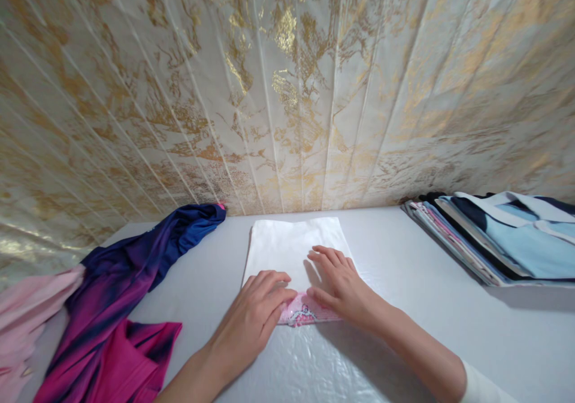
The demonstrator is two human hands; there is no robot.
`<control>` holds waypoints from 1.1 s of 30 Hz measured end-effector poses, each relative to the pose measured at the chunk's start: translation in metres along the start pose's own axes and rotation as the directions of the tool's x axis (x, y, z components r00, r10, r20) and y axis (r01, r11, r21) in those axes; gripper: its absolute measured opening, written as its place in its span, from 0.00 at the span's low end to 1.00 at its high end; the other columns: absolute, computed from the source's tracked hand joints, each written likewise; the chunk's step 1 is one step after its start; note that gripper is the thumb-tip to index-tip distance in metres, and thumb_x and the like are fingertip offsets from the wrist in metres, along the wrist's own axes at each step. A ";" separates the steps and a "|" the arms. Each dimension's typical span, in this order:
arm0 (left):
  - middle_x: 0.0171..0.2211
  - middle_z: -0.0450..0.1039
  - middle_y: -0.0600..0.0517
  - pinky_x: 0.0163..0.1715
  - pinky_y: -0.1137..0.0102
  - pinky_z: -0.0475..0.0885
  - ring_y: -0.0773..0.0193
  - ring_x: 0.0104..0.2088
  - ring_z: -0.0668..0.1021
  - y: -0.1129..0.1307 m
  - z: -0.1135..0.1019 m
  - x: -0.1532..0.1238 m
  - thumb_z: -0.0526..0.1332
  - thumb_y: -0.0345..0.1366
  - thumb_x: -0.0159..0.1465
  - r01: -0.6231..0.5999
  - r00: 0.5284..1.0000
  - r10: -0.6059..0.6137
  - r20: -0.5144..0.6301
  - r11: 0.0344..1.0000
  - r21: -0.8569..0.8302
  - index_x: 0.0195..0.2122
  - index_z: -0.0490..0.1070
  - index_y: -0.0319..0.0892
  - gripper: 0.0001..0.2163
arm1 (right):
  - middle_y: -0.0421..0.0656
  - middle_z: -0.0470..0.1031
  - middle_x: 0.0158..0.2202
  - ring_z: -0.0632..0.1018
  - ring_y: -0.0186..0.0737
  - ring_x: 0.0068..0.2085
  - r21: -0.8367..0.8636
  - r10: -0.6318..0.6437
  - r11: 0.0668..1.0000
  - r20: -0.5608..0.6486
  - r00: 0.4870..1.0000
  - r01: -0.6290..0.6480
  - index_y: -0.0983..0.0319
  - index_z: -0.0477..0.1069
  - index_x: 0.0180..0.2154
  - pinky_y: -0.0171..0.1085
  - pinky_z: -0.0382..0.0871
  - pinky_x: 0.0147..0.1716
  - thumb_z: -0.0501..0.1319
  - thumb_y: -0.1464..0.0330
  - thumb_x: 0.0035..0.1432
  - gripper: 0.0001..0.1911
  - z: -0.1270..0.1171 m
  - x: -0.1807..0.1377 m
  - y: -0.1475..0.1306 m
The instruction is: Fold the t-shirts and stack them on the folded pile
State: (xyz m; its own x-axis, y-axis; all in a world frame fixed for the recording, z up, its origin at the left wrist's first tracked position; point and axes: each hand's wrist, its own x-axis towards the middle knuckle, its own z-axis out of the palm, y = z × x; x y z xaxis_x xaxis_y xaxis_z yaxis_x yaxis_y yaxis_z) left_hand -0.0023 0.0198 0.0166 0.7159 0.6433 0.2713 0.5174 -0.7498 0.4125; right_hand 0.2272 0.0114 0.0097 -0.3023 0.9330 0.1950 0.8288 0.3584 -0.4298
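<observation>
A folded white garment [287, 244] lies flat on the pale table [404, 283] in front of the wall. Its near edge shows a pink patterned strip [302, 314]. My left hand [258, 313] rests on the garment's near left part, fingers laid flat and close together, tips touching the pink strip. My right hand [339, 283] lies palm down on the near right part, fingers spread and pointing left. Neither hand grips anything.
A blue, purple and magenta garment [121, 295] sprawls at the left, beside a pale pink cloth [27, 313]. A stack of folded clothes [498, 235], mostly light blue, sits at the right against the gold-patterned wall [287, 91].
</observation>
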 end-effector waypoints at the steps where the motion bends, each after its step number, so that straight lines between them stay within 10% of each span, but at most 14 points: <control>1: 0.52 0.68 0.48 0.51 0.61 0.66 0.57 0.52 0.69 0.001 0.000 0.000 0.52 0.27 0.68 -0.002 1.000 0.003 0.014 1.000 -0.005 0.50 0.70 0.48 0.13 | 0.53 0.59 0.63 0.59 0.53 0.62 0.014 -0.020 1.000 0.039 0.999 0.020 0.60 0.59 0.58 0.52 0.58 0.56 0.63 0.59 0.57 0.30 -0.001 -0.001 0.001; 4: 0.52 0.67 0.49 0.51 0.60 0.66 0.57 0.52 0.69 0.003 0.002 0.000 0.53 0.28 0.69 0.001 0.999 -0.001 0.038 1.000 0.004 0.50 0.70 0.48 0.13 | 0.56 0.54 0.65 0.54 0.56 0.65 0.001 -0.037 0.999 0.122 0.992 0.037 0.62 0.59 0.60 0.55 0.53 0.59 0.66 0.51 0.50 0.40 0.000 -0.003 0.000; 10: 0.52 0.68 0.49 0.51 0.61 0.67 0.57 0.52 0.70 0.000 0.005 0.000 0.53 0.28 0.68 0.013 0.999 -0.013 0.031 1.000 0.001 0.50 0.71 0.49 0.13 | 0.54 0.56 0.65 0.57 0.53 0.65 -0.020 0.023 1.000 0.112 0.993 -0.021 0.59 0.61 0.59 0.54 0.56 0.58 0.63 0.62 0.56 0.30 0.003 0.001 0.004; 17: 0.52 0.68 0.49 0.51 0.61 0.66 0.58 0.53 0.69 -0.002 0.002 0.000 0.51 0.28 0.69 0.024 0.998 -0.020 0.055 0.998 -0.064 0.49 0.71 0.48 0.14 | 0.56 0.51 0.67 0.51 0.57 0.67 0.022 -0.026 1.000 0.201 0.979 0.022 0.62 0.58 0.62 0.57 0.51 0.61 0.64 0.46 0.50 0.44 -0.003 -0.002 0.002; 25: 0.51 0.68 0.50 0.51 0.61 0.66 0.58 0.52 0.70 -0.004 0.003 0.001 0.53 0.28 0.68 0.033 0.999 -0.029 0.044 0.995 -0.099 0.49 0.71 0.49 0.13 | 0.53 0.53 0.67 0.54 0.52 0.66 -0.010 -0.005 1.000 0.152 0.988 0.007 0.59 0.59 0.60 0.54 0.53 0.60 0.62 0.62 0.57 0.31 0.001 0.000 0.008; 33: 0.52 0.67 0.50 0.53 0.61 0.64 0.56 0.53 0.68 0.000 0.002 0.001 0.63 0.35 0.63 0.086 0.994 -0.078 0.071 0.989 -0.117 0.49 0.70 0.48 0.13 | 0.53 0.53 0.67 0.53 0.53 0.67 -0.001 0.013 1.000 0.168 0.986 -0.013 0.62 0.59 0.60 0.55 0.51 0.61 0.59 0.54 0.59 0.32 -0.001 -0.002 0.002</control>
State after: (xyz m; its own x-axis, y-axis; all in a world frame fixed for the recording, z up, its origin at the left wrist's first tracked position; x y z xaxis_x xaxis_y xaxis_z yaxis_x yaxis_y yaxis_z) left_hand -0.0007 0.0204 0.0155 0.7048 0.6872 0.1762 0.5186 -0.6686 0.5330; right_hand 0.2294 0.0102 0.0093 -0.3664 0.9297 0.0390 0.8331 0.3464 -0.4313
